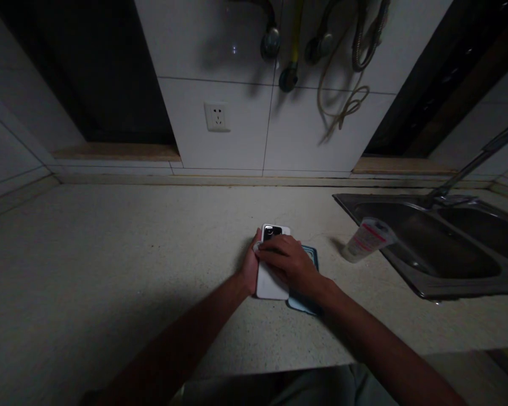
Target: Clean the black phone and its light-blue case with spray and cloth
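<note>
White phone (pixel 272 286) lies lengthwise away from body; left hand (pixel 249 267) grips left edge, right hand (pixel 295 264) across it, fingers pinching pale scrap (pixel 257 246)

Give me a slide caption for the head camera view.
Left hand along the edge of a white phone, right hand across its back, a flat blue item alongside.
</note>
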`<state>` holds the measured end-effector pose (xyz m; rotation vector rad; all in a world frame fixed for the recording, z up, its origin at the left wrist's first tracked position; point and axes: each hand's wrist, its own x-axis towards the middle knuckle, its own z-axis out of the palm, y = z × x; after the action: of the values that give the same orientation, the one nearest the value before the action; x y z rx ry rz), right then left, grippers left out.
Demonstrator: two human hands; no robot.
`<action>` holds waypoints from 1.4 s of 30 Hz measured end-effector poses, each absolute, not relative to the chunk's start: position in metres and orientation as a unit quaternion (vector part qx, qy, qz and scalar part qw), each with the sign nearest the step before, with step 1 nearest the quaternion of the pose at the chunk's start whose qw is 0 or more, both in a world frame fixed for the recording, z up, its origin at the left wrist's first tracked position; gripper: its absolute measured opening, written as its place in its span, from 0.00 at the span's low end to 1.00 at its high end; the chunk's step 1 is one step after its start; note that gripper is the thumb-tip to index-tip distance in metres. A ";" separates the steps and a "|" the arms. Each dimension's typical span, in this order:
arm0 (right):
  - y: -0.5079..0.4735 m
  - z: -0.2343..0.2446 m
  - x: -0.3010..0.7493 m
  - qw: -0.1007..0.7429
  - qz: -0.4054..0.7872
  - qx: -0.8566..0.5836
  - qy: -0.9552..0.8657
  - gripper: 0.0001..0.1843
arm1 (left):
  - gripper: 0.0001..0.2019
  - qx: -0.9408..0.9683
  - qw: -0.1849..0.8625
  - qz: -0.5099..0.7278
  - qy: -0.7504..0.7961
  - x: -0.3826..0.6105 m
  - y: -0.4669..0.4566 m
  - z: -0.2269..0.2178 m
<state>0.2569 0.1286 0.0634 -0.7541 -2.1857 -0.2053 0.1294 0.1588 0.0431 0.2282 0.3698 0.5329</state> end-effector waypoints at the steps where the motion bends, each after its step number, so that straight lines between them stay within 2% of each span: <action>1: 0.128 0.064 0.258 0.390 -0.081 -0.294 -0.869 0.13 | 0.35 0.110 0.943 0.261 0.175 0.128 0.159 0.044; 5: 0.130 0.065 0.273 0.379 -0.115 -0.336 -0.855 0.12 | 0.33 0.097 0.942 0.271 0.171 0.125 0.161 0.048; 12: 0.135 0.074 0.289 0.423 -0.142 -0.438 -0.781 0.14 | 0.33 0.104 0.962 0.233 0.095 0.121 0.159 0.051; 16: 0.134 0.073 0.280 0.420 -0.126 -0.430 -0.790 0.15 | 0.35 0.102 0.960 0.225 0.130 0.122 0.159 0.051; 21: 0.132 0.072 0.273 0.352 -0.110 -0.369 -0.853 0.16 | 0.34 0.110 0.947 0.238 0.183 0.124 0.160 0.051; 27: 0.136 0.076 0.292 0.369 -0.142 -0.433 -0.810 0.16 | 0.34 0.109 0.960 0.231 0.114 0.122 0.160 0.048; 34: 0.132 0.074 0.287 0.325 -0.129 -0.352 -0.868 0.13 | 0.35 0.105 0.949 0.263 0.142 0.125 0.162 0.049; 42: 0.135 0.075 0.293 0.382 -0.161 -0.422 -0.806 0.15 | 0.33 0.111 0.956 0.241 0.122 0.122 0.161 0.046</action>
<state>0.2928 0.1350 0.0746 -1.0775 -2.0572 -0.4106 0.1221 0.1608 0.0458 0.2249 0.2480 0.4901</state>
